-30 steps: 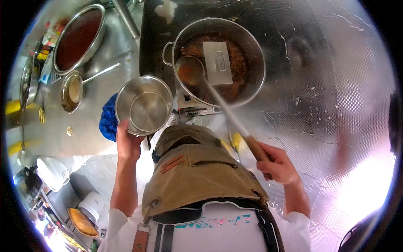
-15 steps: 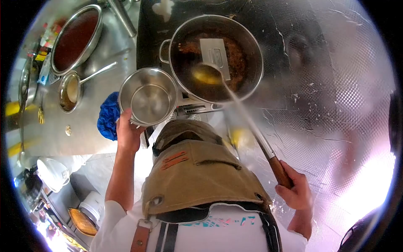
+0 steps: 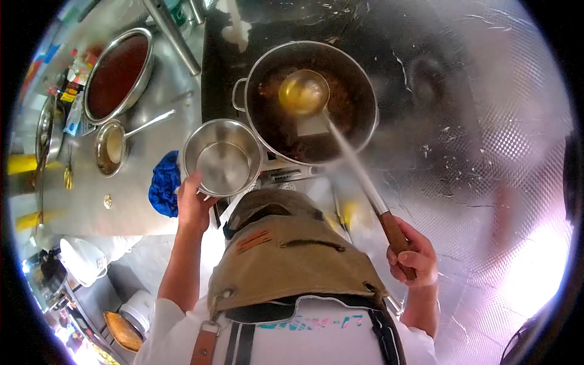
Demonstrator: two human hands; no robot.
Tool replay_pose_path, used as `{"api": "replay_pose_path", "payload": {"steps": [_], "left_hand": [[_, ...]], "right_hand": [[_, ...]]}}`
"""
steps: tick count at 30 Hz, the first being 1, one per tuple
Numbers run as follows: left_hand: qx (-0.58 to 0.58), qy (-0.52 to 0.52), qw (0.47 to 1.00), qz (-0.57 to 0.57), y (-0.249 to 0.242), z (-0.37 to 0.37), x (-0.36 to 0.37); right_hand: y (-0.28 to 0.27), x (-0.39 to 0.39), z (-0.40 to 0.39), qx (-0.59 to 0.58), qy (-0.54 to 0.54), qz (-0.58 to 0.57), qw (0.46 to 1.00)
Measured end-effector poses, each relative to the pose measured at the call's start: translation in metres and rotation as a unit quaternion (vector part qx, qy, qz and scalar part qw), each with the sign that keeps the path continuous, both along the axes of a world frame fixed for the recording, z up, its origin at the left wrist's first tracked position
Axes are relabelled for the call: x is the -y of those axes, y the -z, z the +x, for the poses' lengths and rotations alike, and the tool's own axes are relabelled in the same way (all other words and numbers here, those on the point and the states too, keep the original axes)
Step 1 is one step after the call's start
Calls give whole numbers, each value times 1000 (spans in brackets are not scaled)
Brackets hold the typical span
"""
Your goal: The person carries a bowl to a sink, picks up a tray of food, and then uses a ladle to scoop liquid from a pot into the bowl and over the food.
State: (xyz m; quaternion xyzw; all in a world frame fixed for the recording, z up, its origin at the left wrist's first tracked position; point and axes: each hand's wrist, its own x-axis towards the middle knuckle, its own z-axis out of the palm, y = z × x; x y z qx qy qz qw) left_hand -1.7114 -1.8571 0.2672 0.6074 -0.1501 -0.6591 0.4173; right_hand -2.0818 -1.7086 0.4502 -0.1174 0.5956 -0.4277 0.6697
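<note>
My right hand (image 3: 413, 252) is closed round the wooden handle of a long ladle (image 3: 359, 167). Its bowl, holding some yellowish liquid, is over the large two-tone steel pot (image 3: 372, 115), whose inside shows dark reddish-brown contents. A pale rectangular patch (image 3: 312, 126) shows under the ladle, partly covered by it. With my left hand (image 3: 193, 204) I grip the near rim of a steel pan (image 3: 222, 158), which sits to the left of the big pot; only its shiny bottom shows inside. A crumpled blue cloth (image 3: 164, 185) lies beside my left hand.
On the steel counter at left are a bowl of dark red sauce (image 3: 120, 76), a small bowl with a spoon (image 3: 111, 149) and a whisk (image 3: 68, 176). A metal pipe (image 3: 173, 36) lies beyond. White buckets (image 3: 82, 261) stand low at left.
The ladle's bowl has moved away from me and a little to the right over the pot. My right hand has shifted left and slightly up. My left hand still holds the steel pan.
</note>
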Motion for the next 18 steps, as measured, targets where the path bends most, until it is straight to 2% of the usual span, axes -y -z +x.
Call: {"api": "replay_pose_path", "payload": {"steps": [2,8,11,15,18], "left_hand": [[4,-4,1000,3,-3,-2,-1],[-23,-30,999,-13,-3,-3,-4],[-26,-18,999,-15,-5,-7,-3],[-25,-27,999,-7,-14,-16,-4],[-39,-12,999,-17,-12,-16,-5]], "right_hand": [[2,1,-2,44,39,-1,998],[-2,4,-3,-89,-29,-11,996],[-5,4,-3,-78,15,-28,996],[1,6,4,-208,-39,-42,977],[-3,11,-9,-163,2,-31,986]]}}
